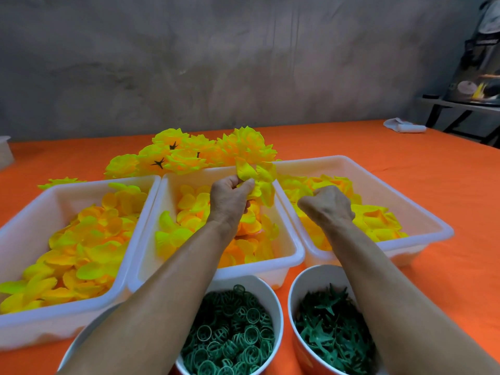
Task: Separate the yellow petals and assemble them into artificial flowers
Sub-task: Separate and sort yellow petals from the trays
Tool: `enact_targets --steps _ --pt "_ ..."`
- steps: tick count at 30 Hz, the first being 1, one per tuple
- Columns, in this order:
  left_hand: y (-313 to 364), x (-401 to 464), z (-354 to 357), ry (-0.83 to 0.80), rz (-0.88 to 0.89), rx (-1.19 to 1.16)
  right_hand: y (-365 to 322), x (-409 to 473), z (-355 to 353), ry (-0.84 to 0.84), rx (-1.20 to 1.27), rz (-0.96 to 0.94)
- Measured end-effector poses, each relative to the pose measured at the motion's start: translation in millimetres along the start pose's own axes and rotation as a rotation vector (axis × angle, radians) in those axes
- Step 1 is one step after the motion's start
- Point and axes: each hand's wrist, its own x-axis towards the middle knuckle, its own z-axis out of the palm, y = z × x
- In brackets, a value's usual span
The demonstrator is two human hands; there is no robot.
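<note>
Petals (pixel 255 177), yellow, were pinched in the left grip (pixel 230 198) above the middle white tray (pixel 286 239). The right grip (pixel 326 205) was curled over petals in the right tray (pixel 422 212); whether it grasped any could not be told. Finished flowers (pixel 189 152) lay behind on the orange tabletop (pixel 405 280).

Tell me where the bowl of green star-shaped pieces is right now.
In the head view, the bowl of green star-shaped pieces sits at the bottom right on the orange table, under the right forearm, beside the bowl of green rings.
</note>
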Motion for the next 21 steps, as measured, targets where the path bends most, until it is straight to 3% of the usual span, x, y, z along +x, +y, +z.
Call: enact_targets --steps 7,9,11,13,16,21 --pt "5 -2 0 -0.076 -0.059 -0.118 2 2 3 0.136 -0.017 -0.14" --pt "6 -3 0 -0.116 -0.058 -0.129 2 3 4 0.189 0.112 -0.226" --pt "7 -5 0 -0.16 -0.054 -0.134 0 -1 2 0.084 0.542 -0.31" --pt "7 -6 0 -0.192 -0.046 -0.131 -2 -5 -1 -0.181 0.851 -0.33" --pt "8 -7 2 -0.214 -0.039 -0.132 -1 -7 0 -0.442 0.869 -0.334" --pt "5 -7 3 -0.236 -0.021 -0.068 1 -6 0 -0.37 0.913 -0.425"
